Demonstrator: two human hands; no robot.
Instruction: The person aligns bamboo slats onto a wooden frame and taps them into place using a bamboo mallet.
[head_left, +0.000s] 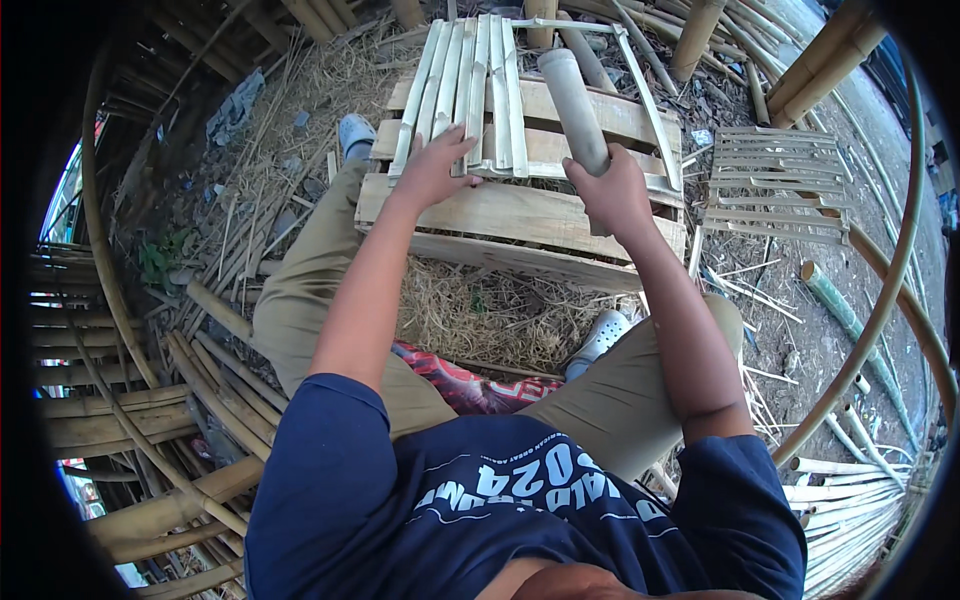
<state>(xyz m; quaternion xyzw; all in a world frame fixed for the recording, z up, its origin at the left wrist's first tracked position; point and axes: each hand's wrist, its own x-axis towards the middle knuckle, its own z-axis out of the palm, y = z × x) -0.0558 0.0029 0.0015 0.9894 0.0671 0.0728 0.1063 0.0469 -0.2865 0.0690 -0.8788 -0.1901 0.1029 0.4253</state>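
Note:
My left hand (pixel 437 172) is at the near ends of several pale split bamboo slats (pixel 468 75), its fingers over a slat and its thumb beside the frame's near edge. The slats lie side by side across the left part of a thin bamboo frame (pixel 652 95). My right hand (pixel 612 190) is wrapped round a thick, pale, club-like length of bamboo or wood (pixel 573 95), which leans away over the frame. Beneath all this stands a low wooden slatted platform (pixel 500 208), between my knees.
On the ground to the right lies a slatted bamboo panel (pixel 778 185), with a green bamboo pole (pixel 850 310) nearer. A bundle of split strips (pixel 850 510) is at the lower right. Bamboo poles (pixel 150 510) are stacked at left. Upright posts (pixel 825 60) stand beyond the platform. Straw and scraps litter the ground.

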